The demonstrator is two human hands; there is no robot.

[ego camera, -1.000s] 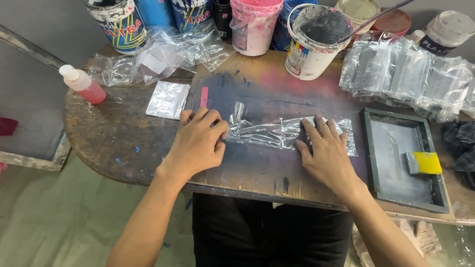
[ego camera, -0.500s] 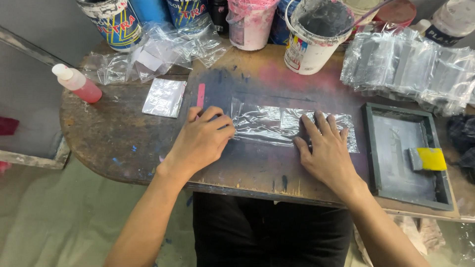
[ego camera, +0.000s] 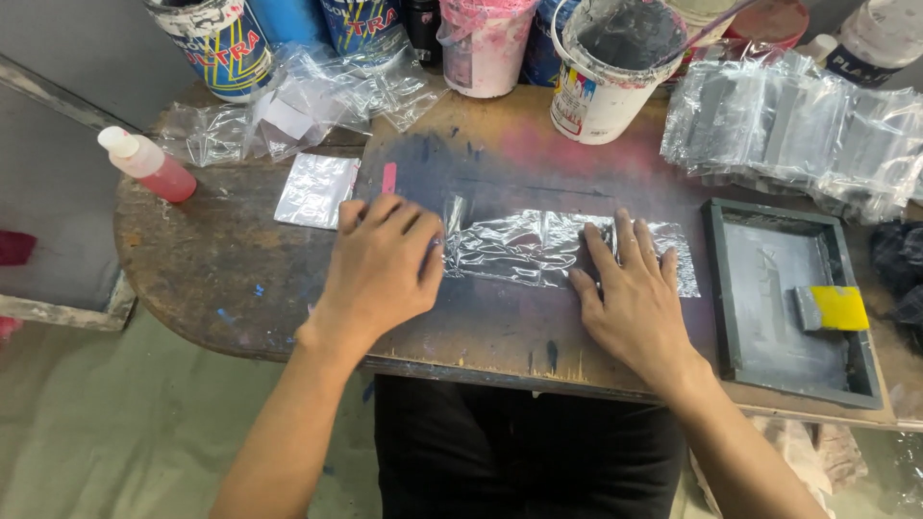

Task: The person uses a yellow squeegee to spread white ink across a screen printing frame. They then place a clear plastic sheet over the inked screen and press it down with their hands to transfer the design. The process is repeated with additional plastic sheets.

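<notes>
A clear plastic bag (ego camera: 524,248) lies flat and wrinkled on the dark, paint-stained board (ego camera: 500,332). My left hand (ego camera: 385,269) rests palm down on the bag's left end, fingers spread. My right hand (ego camera: 635,298) presses flat on its right part, fingers pointing away from me. Neither hand grips anything. A small pink strip (ego camera: 388,178) lies on the board just beyond my left hand.
Paint cans (ego camera: 216,43), a pink-stained cup (ego camera: 486,48) and a white bucket of dark ink (ego camera: 615,67) stand along the back. A stack of bagged items (ego camera: 798,130) sits at back right, a framed screen (ego camera: 784,298) with a yellow squeegee (ego camera: 832,308) at right, a pink squeeze bottle (ego camera: 144,163) at left.
The bag has gone from crumpled to spread flat as both hands smoothed it. My hands slid slightly apart along it.
</notes>
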